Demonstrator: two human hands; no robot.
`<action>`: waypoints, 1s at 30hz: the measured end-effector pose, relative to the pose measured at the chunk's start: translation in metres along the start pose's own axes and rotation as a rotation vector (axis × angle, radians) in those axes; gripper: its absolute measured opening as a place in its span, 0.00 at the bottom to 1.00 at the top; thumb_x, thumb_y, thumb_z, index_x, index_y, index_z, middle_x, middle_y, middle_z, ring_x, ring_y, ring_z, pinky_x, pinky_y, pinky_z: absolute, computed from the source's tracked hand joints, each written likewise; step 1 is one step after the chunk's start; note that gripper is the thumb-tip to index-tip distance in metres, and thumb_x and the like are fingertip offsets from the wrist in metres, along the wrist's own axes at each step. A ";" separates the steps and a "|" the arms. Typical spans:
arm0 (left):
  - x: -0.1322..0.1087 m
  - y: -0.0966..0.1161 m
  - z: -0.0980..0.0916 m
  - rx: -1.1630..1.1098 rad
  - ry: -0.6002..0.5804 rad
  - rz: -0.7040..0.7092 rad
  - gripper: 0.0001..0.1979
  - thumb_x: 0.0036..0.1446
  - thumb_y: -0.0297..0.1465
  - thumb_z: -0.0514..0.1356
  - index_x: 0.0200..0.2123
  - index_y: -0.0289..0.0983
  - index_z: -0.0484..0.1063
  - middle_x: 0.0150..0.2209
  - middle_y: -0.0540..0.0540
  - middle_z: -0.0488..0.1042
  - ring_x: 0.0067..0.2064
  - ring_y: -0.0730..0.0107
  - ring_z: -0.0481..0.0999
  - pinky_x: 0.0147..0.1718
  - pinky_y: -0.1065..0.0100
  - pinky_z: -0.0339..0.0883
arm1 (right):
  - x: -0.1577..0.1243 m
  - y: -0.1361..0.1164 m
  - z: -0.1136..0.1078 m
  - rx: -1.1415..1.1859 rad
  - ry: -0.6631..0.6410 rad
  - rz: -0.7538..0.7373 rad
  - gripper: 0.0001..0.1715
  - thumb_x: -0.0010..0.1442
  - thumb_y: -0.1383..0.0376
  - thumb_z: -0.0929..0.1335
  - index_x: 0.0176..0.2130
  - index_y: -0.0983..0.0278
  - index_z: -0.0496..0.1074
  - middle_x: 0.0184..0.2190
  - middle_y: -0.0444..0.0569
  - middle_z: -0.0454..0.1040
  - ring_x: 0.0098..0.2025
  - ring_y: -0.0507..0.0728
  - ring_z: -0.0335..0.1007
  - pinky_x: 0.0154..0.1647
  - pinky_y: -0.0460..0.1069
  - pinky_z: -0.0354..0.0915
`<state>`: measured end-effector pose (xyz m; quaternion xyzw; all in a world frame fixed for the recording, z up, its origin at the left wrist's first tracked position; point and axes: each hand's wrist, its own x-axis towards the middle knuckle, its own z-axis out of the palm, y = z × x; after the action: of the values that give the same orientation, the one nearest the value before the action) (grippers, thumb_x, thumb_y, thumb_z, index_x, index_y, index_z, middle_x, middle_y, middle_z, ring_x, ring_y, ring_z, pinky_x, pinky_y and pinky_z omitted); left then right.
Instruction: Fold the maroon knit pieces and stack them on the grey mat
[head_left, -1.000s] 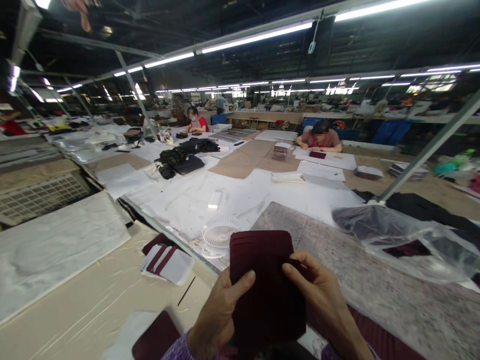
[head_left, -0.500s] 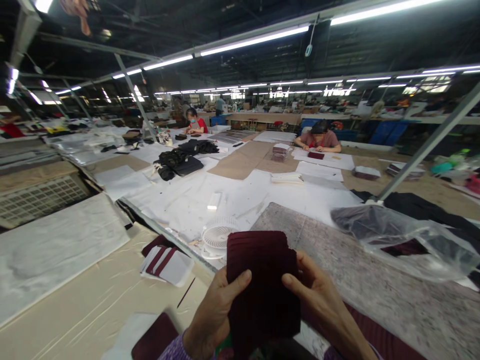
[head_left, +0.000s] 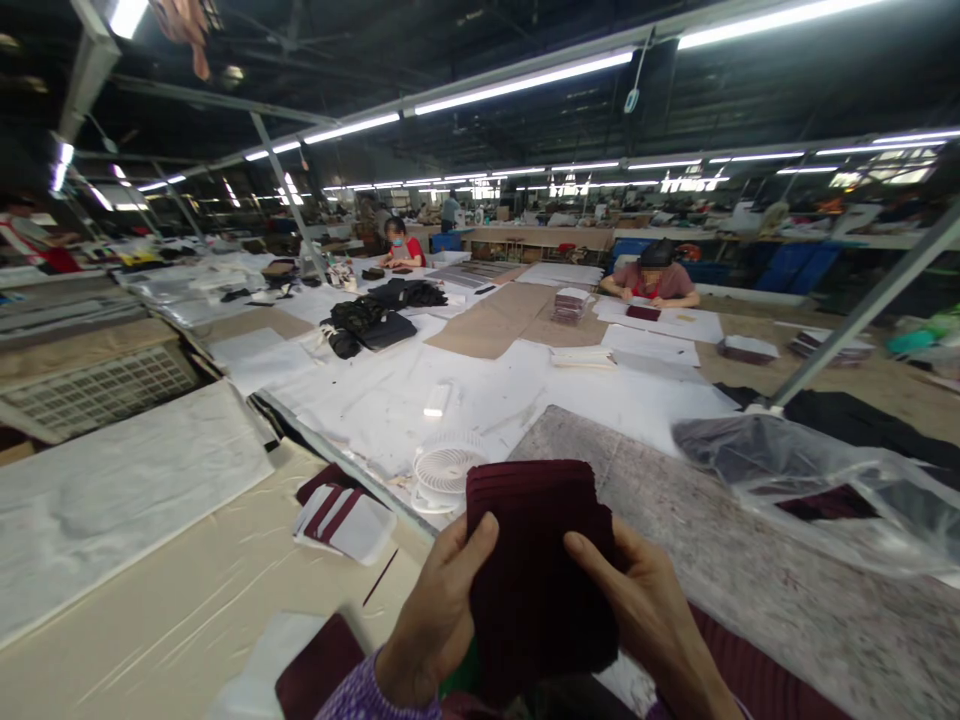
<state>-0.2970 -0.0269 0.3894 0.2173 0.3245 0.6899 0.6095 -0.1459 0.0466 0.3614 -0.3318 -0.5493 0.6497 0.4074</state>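
Note:
A stack of dark maroon ribbed fabric pieces [head_left: 536, 560] stands upright in front of me, held between both hands. My left hand [head_left: 439, 620] grips its left side, thumb across the front. My right hand [head_left: 645, 610] clasps the right side, thumb pressed on the front. More maroon fabric [head_left: 750, 675] lies under my right forearm on the grey speckled board [head_left: 750, 560].
A small white fan [head_left: 444, 470] sits just beyond the stack. Maroon-and-white pieces [head_left: 341, 515] lie to the left on the beige table. A clear plastic bag [head_left: 810, 475] lies at right. Two people work at far tables with black fabric [head_left: 371, 322] and paper sheets.
The view shifted slightly. My hands slid a little up and closer together on the stack, which stays upright in the same place.

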 end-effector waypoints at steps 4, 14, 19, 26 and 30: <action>0.001 0.005 0.003 -0.167 -0.033 -0.038 0.20 0.63 0.37 0.50 0.51 0.33 0.71 0.48 0.41 0.76 0.56 0.56 0.68 0.59 0.56 0.56 | -0.003 0.002 -0.002 -0.048 -0.011 -0.033 0.19 0.54 0.55 0.72 0.42 0.63 0.76 0.37 0.49 0.78 0.41 0.61 0.73 0.41 0.51 0.68; -0.002 0.004 0.004 -0.271 -0.052 -0.101 0.20 0.64 0.37 0.48 0.48 0.33 0.74 0.46 0.42 0.77 0.57 0.55 0.67 0.60 0.55 0.53 | -0.008 -0.003 -0.001 -0.035 -0.023 -0.043 0.18 0.54 0.56 0.72 0.44 0.60 0.76 0.38 0.48 0.79 0.43 0.61 0.73 0.45 0.51 0.68; -0.004 0.004 0.005 -0.252 -0.059 -0.114 0.20 0.63 0.37 0.49 0.47 0.33 0.74 0.46 0.42 0.77 0.56 0.54 0.68 0.60 0.55 0.54 | -0.012 -0.006 0.000 -0.043 -0.014 -0.023 0.18 0.53 0.55 0.72 0.43 0.60 0.76 0.38 0.48 0.79 0.43 0.60 0.73 0.45 0.51 0.69; -0.011 -0.008 -0.007 0.132 -0.102 0.070 0.19 0.51 0.30 0.65 0.48 0.38 0.74 0.47 0.42 0.77 0.54 0.53 0.70 0.56 0.56 0.59 | -0.013 -0.005 0.003 0.022 0.001 -0.032 0.18 0.53 0.56 0.72 0.43 0.61 0.76 0.39 0.48 0.79 0.45 0.61 0.73 0.45 0.52 0.69; -0.010 -0.014 -0.007 0.165 0.014 0.031 0.15 0.52 0.29 0.64 0.45 0.37 0.75 0.43 0.42 0.78 0.51 0.55 0.73 0.54 0.56 0.62 | -0.011 -0.001 0.002 0.001 0.018 -0.058 0.13 0.54 0.57 0.72 0.39 0.60 0.75 0.35 0.46 0.78 0.41 0.58 0.73 0.43 0.50 0.69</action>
<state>-0.2906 -0.0370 0.3760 0.2669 0.3812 0.6715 0.5766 -0.1424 0.0356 0.3626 -0.3212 -0.5546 0.6350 0.4313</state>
